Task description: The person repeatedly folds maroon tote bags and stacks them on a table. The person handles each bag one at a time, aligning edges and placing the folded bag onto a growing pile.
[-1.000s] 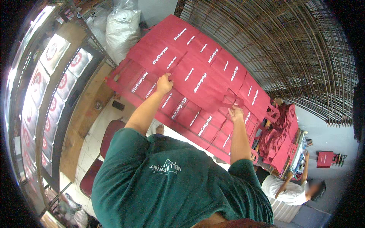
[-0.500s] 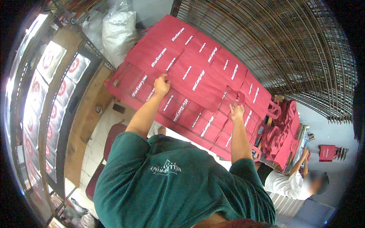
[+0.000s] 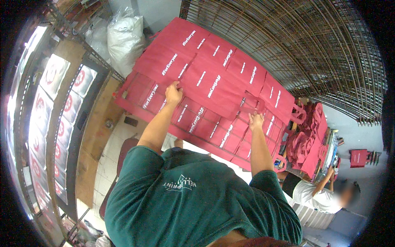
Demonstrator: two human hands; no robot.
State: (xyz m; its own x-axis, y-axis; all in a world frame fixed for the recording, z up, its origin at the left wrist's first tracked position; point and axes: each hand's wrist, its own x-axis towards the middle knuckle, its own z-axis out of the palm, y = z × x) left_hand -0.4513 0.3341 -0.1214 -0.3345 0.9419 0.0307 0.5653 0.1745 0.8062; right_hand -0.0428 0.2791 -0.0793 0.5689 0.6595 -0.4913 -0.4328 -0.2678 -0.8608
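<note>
Several flat red tote bags with white print lie in rows on a wire rack in front of me. My left hand [image 3: 174,93] is closed on the near edge of one red tote bag [image 3: 205,88], at its left end. At the right end of the same bag, my right hand [image 3: 256,120] pinches near its handle [image 3: 258,105]. Under the near side of this bag, thin rack wires cross over more printed red bags [image 3: 193,117].
A tall stack of wire racks [image 3: 288,37] rises behind. White sacks [image 3: 125,39] stand at the far left, beside a shelf with printed silvery sheets [image 3: 68,101]. On the right, a co-worker in a white shirt [image 3: 314,197] sits near a heap of red bags [image 3: 306,142].
The view has shifted slightly. Both hands stay at about the same places on the bag, and the co-worker's arms have moved a little.
</note>
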